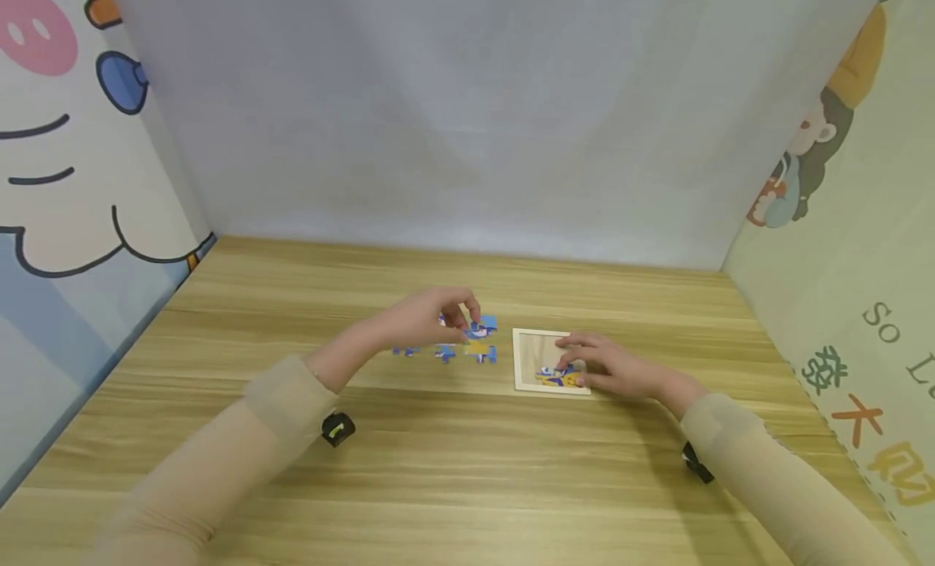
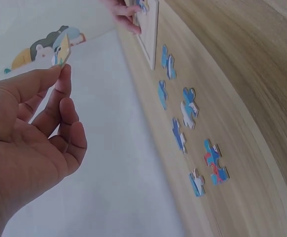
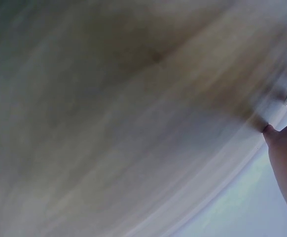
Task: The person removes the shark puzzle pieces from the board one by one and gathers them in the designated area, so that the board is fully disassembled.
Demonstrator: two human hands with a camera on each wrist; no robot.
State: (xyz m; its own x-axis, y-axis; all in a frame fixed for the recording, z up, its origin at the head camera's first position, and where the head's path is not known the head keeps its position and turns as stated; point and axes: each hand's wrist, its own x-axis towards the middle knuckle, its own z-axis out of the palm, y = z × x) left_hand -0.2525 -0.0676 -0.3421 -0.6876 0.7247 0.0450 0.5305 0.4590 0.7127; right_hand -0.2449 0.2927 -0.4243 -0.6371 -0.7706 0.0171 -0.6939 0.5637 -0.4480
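Pinching a jigsaw piece [image 2: 62,51] by one end in the left hand [image 1: 427,319] near loose pieces [image 2: 188,109], probably leaving its outline free; spreading the right hand [image 1: 617,368], loosely, over the puzzle tray [image 1: 517,365], perhaps steadying it.

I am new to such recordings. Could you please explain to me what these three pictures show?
There is no machine, only a person's left hand and right hand, both bare. The wide picture is from a camera worn on the head; the others are from the wrists, the right one blurred. On the table lie loose puzzle pieces and a pale frame with coloured pieces inside. The left hand pinches one piece above the table; the right hand is over the frame.
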